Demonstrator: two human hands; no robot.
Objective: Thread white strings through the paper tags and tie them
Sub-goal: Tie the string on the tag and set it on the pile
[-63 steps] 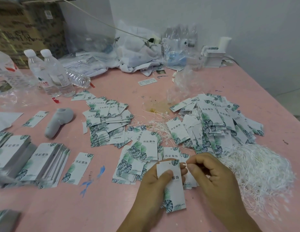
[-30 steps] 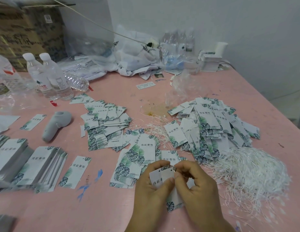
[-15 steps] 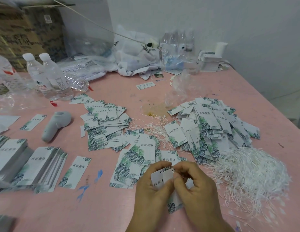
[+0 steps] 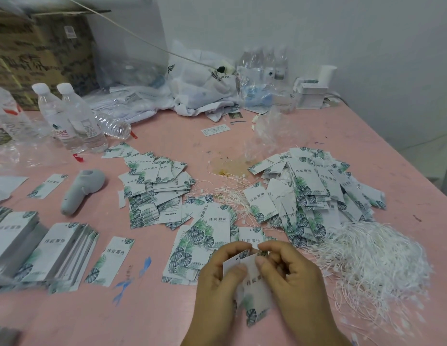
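1. Two hands met at 6 o'clock of the view: our left hand [image 4: 217, 278] pinched the held tag [image 4: 252, 285] by its upper edge, thumb on its face, while our right hand [image 4: 290, 275] pinched at the tag's top, near its hole. We could not tell whether a string was in those fingers.
2. We judged the string end could miss or slip back out of the small hole, since our fingers hid it.
3. Loose strands from the string heap [image 4: 372, 258] at 4 o'clock could snag and drag along.
4. We counted one held tag, two upright water bottles [image 4: 75, 116] at 10 o'clock and one grey handheld device [image 4: 82, 191]; the tags on the pink table [image 4: 167, 318] were too many to count.
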